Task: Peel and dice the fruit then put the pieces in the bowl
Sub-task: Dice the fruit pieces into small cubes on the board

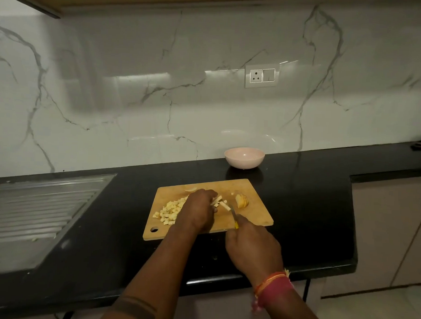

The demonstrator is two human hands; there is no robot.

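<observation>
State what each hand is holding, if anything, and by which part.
The right hand holds a small knife by its yellow handle. The left hand pins pale fruit strips against the wooden cutting board.

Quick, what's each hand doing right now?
Left hand: fingers curled over the fruit sticks, holding them on the board.
Right hand: gripping the knife.

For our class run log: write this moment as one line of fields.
stage: dicing | left hand: holds fruit strips | right hand: grips knife | diced pile: on board | bowl: empty
</observation>
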